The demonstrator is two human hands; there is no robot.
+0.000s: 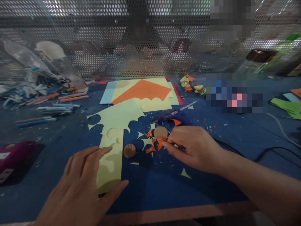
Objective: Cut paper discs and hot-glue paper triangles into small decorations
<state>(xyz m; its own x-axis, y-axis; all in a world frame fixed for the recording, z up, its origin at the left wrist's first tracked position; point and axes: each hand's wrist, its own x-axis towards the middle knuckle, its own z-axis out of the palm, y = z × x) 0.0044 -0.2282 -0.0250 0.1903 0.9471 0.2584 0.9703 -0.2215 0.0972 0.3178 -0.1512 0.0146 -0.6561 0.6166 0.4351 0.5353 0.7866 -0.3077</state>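
Note:
My left hand (80, 185) lies flat with fingers spread on a pale yellow-green paper sheet (115, 125) that has scalloped cut-outs. My right hand (192, 147) is curled in a pinch at a small paper flower (158, 138) with orange petals and a brown round centre, lying on the blue table. A loose brown paper disc (129, 150) sits between the two hands. A blue glue gun (172, 117) with an orange trigger lies just behind the right hand.
Orange, yellow and light blue paper sheets (143, 91) are stacked at the back centre. Pencils and pens (58, 106) lie at left, a magenta case (16, 158) at the near left. Finished paper flowers (191, 84), green paper (287, 106) and a black cable (270, 150) lie at right. Perforated metal screen behind.

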